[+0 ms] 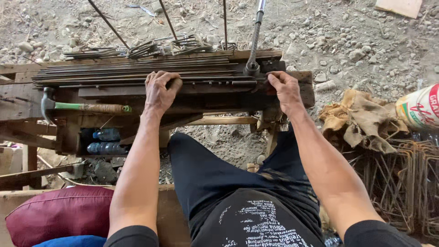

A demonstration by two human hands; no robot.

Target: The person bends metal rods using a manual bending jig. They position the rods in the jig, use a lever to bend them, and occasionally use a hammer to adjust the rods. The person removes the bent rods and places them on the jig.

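Left hand point(160, 89) clamped over the steel rods point(132, 72) lying left-to-right across the bench; right hand point(286, 91) gripped the bench's right end, nearer the bending lever point(254, 41).

A white sack point(420, 109) with red and green printing lies at the far right edge, partly cut off. Two clear plastic water bottles point(104, 141) with blue caps lie stacked in a wooden compartment at left, under the bench.

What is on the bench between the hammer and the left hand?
In the head view, only bare dark wood of the bench separates the hammer from the left hand; the rods lie farther back.
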